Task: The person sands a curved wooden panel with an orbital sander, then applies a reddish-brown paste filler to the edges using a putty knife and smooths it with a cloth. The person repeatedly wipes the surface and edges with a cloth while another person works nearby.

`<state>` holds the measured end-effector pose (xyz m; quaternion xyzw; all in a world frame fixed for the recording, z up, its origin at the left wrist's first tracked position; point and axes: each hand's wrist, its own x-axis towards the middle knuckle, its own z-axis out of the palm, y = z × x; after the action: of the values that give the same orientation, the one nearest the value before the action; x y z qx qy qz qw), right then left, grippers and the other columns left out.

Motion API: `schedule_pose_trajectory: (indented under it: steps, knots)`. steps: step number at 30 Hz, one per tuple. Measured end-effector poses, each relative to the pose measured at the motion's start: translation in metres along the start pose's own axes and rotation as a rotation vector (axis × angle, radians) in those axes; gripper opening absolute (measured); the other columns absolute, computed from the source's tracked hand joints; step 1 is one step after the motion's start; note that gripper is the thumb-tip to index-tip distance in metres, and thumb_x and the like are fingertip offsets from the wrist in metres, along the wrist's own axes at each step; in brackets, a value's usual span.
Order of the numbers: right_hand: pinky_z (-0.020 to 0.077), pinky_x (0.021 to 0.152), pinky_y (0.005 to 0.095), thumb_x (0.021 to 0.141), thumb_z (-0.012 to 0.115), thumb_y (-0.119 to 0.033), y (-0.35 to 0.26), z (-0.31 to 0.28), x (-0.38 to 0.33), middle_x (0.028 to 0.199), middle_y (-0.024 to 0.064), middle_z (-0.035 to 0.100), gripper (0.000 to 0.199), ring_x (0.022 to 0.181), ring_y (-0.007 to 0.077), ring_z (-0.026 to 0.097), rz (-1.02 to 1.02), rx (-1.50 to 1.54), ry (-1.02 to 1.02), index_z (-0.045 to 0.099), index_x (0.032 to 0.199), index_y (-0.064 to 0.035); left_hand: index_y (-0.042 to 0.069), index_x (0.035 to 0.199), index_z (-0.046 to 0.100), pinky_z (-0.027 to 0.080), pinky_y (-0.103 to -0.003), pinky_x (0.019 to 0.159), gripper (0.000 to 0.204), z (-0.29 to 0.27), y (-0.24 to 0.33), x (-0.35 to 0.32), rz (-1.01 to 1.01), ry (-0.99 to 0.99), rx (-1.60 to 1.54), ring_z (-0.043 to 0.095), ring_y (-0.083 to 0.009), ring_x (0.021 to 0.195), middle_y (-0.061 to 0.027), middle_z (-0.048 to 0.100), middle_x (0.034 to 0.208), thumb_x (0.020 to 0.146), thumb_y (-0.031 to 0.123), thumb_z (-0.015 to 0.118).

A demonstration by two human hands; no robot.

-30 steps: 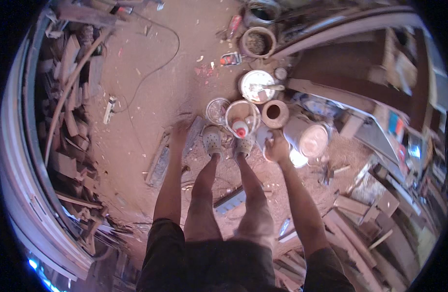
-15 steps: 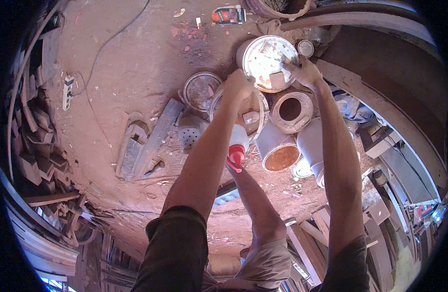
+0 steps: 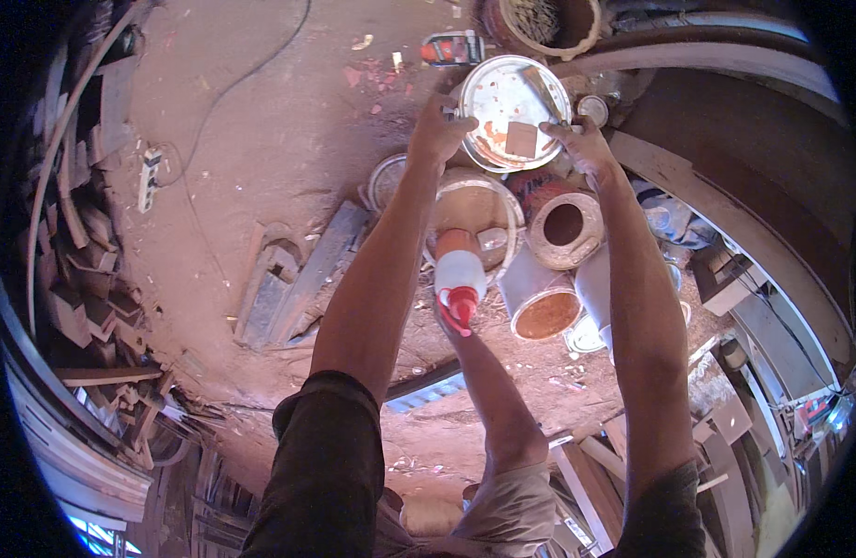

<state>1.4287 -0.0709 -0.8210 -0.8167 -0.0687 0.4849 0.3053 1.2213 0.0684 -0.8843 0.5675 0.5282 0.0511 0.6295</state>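
A round white lid (image 3: pixel 493 98), smeared with orange-brown spots, lies between my hands. A brown square piece (image 3: pixel 521 139) rests on it, and a thin scraper-like tool (image 3: pixel 543 93) lies near its right side. My left hand (image 3: pixel 437 130) grips the left rim, thumb over the top. My right hand (image 3: pixel 581 144) holds the right rim, with its thumb on the upper face beside the tool. What lies beneath the lid is mostly hidden. Below it stand a wide round tub (image 3: pixel 470 200) and a container with a round opening (image 3: pixel 566 223).
A squeeze bottle with a red cap (image 3: pixel 461 274) is near my leg (image 3: pixel 498 400). A tipped bucket with an orange-brown end (image 3: pixel 547 314) lies to its right. Wood pieces (image 3: pixel 288 279) and a power strip (image 3: pixel 149 179) lie leftward; a basket-like pot (image 3: pixel 544 23) stands beyond.
The lid has shifted slightly toward the far side and turned, so the tool on it shows more plainly. My left hand has moved farther out along its left rim. The whole view has shifted slightly.
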Motion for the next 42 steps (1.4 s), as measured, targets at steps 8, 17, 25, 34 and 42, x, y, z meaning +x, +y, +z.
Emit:
schedule_pose_trajectory:
  steps: [8, 17, 25, 34, 42]
  knots:
    - [0.0473, 0.073, 0.0271, 0.072, 0.085, -0.034, -0.085, 0.026, -0.087, 0.103, 0.0119, 0.063, 0.091, 0.085, 0.0133, 0.057, -0.134, 0.076, 0.080, 0.038, 0.137, 0.0076, -0.003, 0.113, 0.054, 0.051, -0.035, 0.083, 0.043, -0.113, 0.078, -0.029, 0.128, 0.026, -0.077, 0.062, -0.0213, 0.094, -0.0147, 0.063, 0.104, 0.077, 0.010, 0.074]
    - [0.0479, 0.093, 0.0321, 0.080, 0.080, -0.028, -0.194, 0.035, -0.313, 0.125, 0.0149, 0.057, 0.071, 0.108, 0.0221, 0.059, -0.196, 0.075, -0.336, 0.046, 0.137, -0.0018, 0.000, 0.108, 0.049, 0.048, -0.037, 0.071, 0.031, -0.235, 0.198, -0.330, 0.312, 0.395, 0.006, 0.058, -0.0248, 0.078, -0.0153, 0.060, 0.087, 0.087, 0.015, 0.066]
    - [0.0469, 0.096, 0.0333, 0.079, 0.081, -0.024, -0.254, 0.122, -0.519, 0.132, 0.0164, 0.054, 0.081, 0.113, 0.0226, 0.056, -0.239, -0.175, -0.604, 0.038, 0.137, 0.0115, -0.001, 0.103, 0.051, 0.046, -0.048, 0.076, 0.043, -0.315, 0.220, -0.540, -0.012, 0.572, 0.010, 0.059, -0.0423, 0.089, -0.0255, 0.060, 0.091, 0.076, 0.024, 0.073]
    - [0.0512, 0.080, 0.0342, 0.078, 0.077, -0.019, -0.231, 0.198, -0.617, 0.106, 0.0163, 0.062, 0.059, 0.090, 0.0240, 0.061, -0.567, -0.660, -0.738, 0.050, 0.124, 0.0055, -0.004, 0.094, 0.055, 0.046, -0.045, 0.069, 0.043, -0.344, 0.179, -0.746, -0.203, 0.978, -0.264, 0.060, -0.0360, 0.076, -0.0242, 0.060, 0.082, 0.074, 0.030, 0.071]
    - [0.0512, 0.079, 0.0397, 0.072, 0.085, -0.031, -0.263, 0.289, -0.742, 0.100, 0.0182, 0.059, 0.070, 0.090, 0.0291, 0.061, -1.290, -0.884, -0.925, 0.052, 0.123, 0.0057, -0.007, 0.099, 0.056, 0.049, -0.045, 0.074, 0.049, -0.379, 0.165, -0.844, -0.312, 1.246, -0.493, 0.062, -0.0353, 0.081, -0.0243, 0.064, 0.088, 0.079, 0.036, 0.070]
